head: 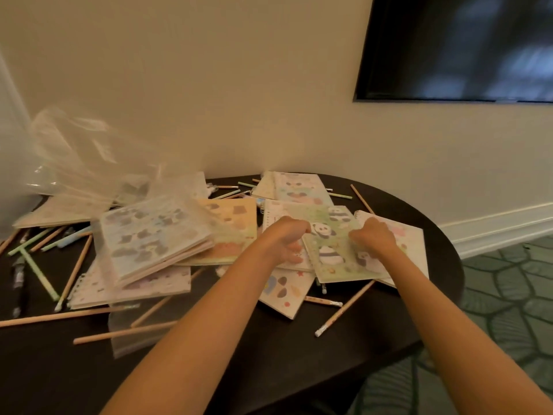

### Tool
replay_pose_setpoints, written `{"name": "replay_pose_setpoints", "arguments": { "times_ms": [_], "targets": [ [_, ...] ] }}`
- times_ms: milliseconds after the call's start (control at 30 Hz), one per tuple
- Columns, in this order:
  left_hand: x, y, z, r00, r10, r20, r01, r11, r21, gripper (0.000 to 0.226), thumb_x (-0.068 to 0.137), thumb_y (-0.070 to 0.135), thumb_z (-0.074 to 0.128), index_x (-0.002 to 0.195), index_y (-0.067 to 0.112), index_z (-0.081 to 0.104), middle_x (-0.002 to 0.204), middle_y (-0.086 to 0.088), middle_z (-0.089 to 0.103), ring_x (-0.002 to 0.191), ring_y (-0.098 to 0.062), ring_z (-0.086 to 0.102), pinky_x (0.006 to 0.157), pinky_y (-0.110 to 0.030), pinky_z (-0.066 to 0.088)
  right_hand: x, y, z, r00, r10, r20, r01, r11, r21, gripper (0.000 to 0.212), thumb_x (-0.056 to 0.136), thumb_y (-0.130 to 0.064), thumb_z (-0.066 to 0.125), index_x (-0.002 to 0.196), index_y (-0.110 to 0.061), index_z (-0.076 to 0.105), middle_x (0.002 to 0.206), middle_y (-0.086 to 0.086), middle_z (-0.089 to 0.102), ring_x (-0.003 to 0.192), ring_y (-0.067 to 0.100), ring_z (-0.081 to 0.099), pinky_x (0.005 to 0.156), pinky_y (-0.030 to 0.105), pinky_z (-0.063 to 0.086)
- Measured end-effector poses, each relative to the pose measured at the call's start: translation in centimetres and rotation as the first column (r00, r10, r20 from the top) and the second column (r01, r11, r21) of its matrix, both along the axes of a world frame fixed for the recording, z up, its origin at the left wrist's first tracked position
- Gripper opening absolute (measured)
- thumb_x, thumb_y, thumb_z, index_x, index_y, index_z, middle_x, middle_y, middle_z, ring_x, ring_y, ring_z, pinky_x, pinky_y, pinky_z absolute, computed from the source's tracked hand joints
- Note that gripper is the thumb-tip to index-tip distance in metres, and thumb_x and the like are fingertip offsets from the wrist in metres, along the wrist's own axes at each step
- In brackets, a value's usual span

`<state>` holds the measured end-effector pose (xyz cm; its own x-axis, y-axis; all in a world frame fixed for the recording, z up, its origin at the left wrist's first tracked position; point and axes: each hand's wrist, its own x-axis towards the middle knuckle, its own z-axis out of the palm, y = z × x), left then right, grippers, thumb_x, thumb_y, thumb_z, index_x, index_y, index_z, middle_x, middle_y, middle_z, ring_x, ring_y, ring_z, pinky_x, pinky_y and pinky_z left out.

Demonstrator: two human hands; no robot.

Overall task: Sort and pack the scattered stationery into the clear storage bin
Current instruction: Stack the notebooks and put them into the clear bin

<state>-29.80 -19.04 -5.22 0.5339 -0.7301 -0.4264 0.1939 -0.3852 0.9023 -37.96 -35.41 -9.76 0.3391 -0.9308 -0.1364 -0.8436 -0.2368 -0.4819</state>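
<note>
Stationery lies scattered across a dark round table (299, 360) that stands against a pale wall, with patterned green carpet (508, 295) to its right. A black screen (463, 46) hangs on the wall at far right. At the far left of the table rises a heap of clear plastic (74, 151); it is too blurred to tell whether it is a bin or loose bags.

In front of it, a wrapped stack of notebooks (149, 235) leans on other pads and partly covers an orange notebook (233, 220). Another pale notebook (299, 187) lies at the far edge.

Right of centre, a green panda notebook (332, 235) sits on top of the pile, overlapping a pink notebook (410, 238) on its right and a white notebook with coloured blobs (284, 292) nearer the person. Both bare arms reach in from the near edge. The left hand (287, 241) is curled over the panda notebook's left edge and the right hand (374, 238) is curled on its right edge, so the two grip it from either side.

Wooden pencils (344, 308) lie loose around and under the pads. They stick out below the panda notebook and cross the near left of the table. Pale green pens (39, 271) and a black pen (18, 277) lie at far left.
</note>
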Motion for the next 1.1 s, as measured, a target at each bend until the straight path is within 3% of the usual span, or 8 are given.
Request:
{"name": "replay_pose_setpoints", "arguments": {
  "times_ms": [133,233,367,500,667,833,967,1100],
  "targets": [
    [0.4,-0.3,-1.2,0.971,0.078,-0.228,-0.099,0.992,-0.082,0.034,0.093,0.003,0.044,0.126,0.009,0.047,0.089,-0.009,0.061,0.081,-0.020,0.060,0.075,-0.038,0.051,-0.3,-0.9,-1.0,0.998,-0.025,0.058,0.022,0.998,0.051,0.048,0.087,-0.031,0.056,0.128,-0.008,0.046,0.138,0.016,0.044,0.123,0.032,0.046,0.102,0.042,0.043],
    [-0.3,-1.0,-1.7,0.971,0.121,-0.208,-0.143,0.985,-0.096,0.037,0.091,0.002,0.050,0.128,0.006,0.048,0.101,-0.014,0.063,0.085,-0.024,0.063,0.061,-0.034,0.054,-0.5,-0.9,-1.4,0.980,-0.056,0.189,0.041,0.996,0.082,0.038,0.086,-0.029,0.059,0.116,-0.007,0.052,0.122,0.014,0.056,0.111,0.029,0.055,0.090,0.037,0.048],
    [-1.4,-2.1,-1.6,0.984,0.156,-0.083,-0.168,0.971,-0.170,0.042,0.089,-0.008,0.049,0.130,-0.001,0.047,0.113,-0.017,0.059,0.091,-0.029,0.062,0.076,-0.039,0.054,-0.9,0.5,-0.1,0.931,-0.071,0.357,0.006,0.984,0.178,0.029,0.088,-0.022,0.060,0.107,-0.001,0.057,0.092,0.010,0.059,0.079,0.019,0.056,0.061,0.027,0.041],
    [-0.6,-1.5,0.3,0.984,0.174,-0.033,-0.176,0.948,-0.264,0.038,0.090,-0.009,0.046,0.127,0.001,0.049,0.119,-0.015,0.060,0.090,-0.026,0.063,0.062,-0.032,0.054,-1.3,2.7,2.6,0.852,-0.135,0.506,-0.023,0.956,0.293,0.020,0.091,-0.027,0.059,0.095,-0.008,0.055,0.081,0.004,0.055,0.068,0.014,0.051,0.069,0.030,0.043],
    [2.3,2.7,2.9,0.980,0.192,-0.054,-0.199,0.924,-0.326,0.034,0.089,-0.006,0.048,0.122,0.004,0.053,0.113,-0.016,0.064,0.077,-0.022,0.065,0.055,-0.029,0.056,-0.2,5.5,5.0,0.584,-0.261,0.769,-0.313,0.802,0.509,0.024,0.087,-0.011,0.063,0.108,0.002,0.061,0.093,0.013,0.068,0.077,0.025,0.066,0.068,0.034,0.056],
    [5.4,8.0,2.9,0.893,0.373,-0.253,-0.446,0.810,-0.381,0.015,0.085,0.003,0.055,0.099,0.003,0.059,0.098,-0.019,0.065,0.075,-0.025,0.064,0.050,-0.029,0.055,3.1,10.1,5.6,0.424,-0.422,0.801,-0.494,0.633,0.596,0.031,0.094,-0.002,0.048,0.125,0.001,0.051,0.121,0.021,0.060,0.107,0.037,0.060,0.079,0.047,0.052],
    [5.5,11.1,2.4,0.740,0.497,-0.454,-0.672,0.582,-0.458,0.007,0.086,0.002,0.051,0.081,0.003,0.056,0.082,-0.014,0.062,0.068,-0.022,0.062,0.054,-0.030,0.053,7.2,15.1,5.1,0.238,-0.539,0.808,-0.444,0.680,0.584,0.029,0.095,-0.001,0.045,0.123,-0.001,0.047,0.120,0.021,0.058,0.103,0.036,0.061,0.073,0.044,0.054],
    [4.8,12.2,0.4,0.707,0.614,-0.351,-0.698,0.529,-0.482,0.028,0.087,0.005,0.058,0.114,0.010,0.056,0.100,-0.010,0.068,0.082,-0.021,0.068,0.064,-0.031,0.057,9.6,20.1,4.4,0.133,-0.548,0.826,-0.488,0.689,0.536,0.041,0.092,0.004,0.047,0.132,-0.003,0.041,0.122,0.017,0.055,0.089,0.025,0.061,0.051,0.028,0.054]
  ]
}}
